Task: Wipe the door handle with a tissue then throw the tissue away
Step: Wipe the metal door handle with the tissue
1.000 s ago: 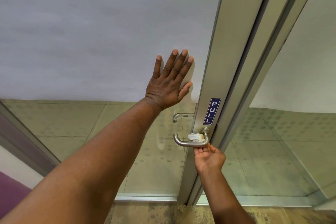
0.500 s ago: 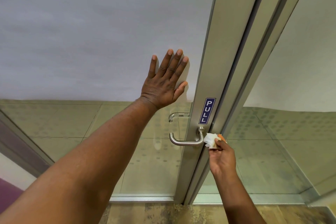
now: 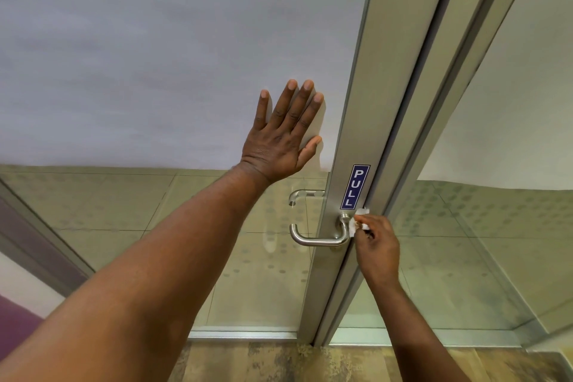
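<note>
A brushed steel lever door handle (image 3: 316,240) sticks out from the metal stile of a glass door. My right hand (image 3: 376,246) pinches a small crumpled white tissue (image 3: 356,220) and presses it against the handle's round base, just under a blue PULL sticker (image 3: 355,187). My left hand (image 3: 286,138) lies flat with fingers spread on the frosted glass panel (image 3: 155,56), above and left of the handle. It holds nothing.
A second handle (image 3: 302,195) shows through the glass on the door's far side. The metal door frame (image 3: 434,102) runs diagonally to the right, with another glass panel (image 3: 465,257) beyond it. Mottled brown floor (image 3: 279,363) lies below the door.
My right hand took the tissue from the lever's bar to the right end, then up onto the handle's base near the stile. My left hand stayed flat on the glass.
</note>
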Motion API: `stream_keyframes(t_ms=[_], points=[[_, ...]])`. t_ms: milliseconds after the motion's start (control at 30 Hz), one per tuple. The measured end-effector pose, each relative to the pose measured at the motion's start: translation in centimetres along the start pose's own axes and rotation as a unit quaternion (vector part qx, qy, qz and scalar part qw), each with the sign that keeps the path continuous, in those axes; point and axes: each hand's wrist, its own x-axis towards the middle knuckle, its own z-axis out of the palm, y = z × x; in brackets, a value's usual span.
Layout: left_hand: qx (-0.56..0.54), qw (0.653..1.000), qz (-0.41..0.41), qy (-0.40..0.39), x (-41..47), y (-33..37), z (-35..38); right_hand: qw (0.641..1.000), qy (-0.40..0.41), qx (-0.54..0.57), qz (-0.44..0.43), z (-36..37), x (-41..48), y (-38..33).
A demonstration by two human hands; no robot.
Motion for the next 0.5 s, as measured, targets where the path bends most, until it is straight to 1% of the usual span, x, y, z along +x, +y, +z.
stream_keyframes(t_ms=[67,200,333,500], points=[[0.001,1.0,0.0,-0.001,0.0,0.0,0.0,0.999,-0.045,0.026,0.005,0.4,-0.5,0.2],[0.005,1.0,0.003,0.001,0.0,0.1,0.1,0.995,-0.074,0.062,0.025,0.4,-0.8,0.8],[0.004,1.0,-0.003,0.001,0.0,0.0,0.2,0.992,-0.12,0.041,0.022,-0.3,-1.1,1.2],[0.006,1.0,0.002,-0.001,0.1,0.0,0.0,0.989,-0.145,-0.031,-0.024,-0.7,-1.3,1.0]])
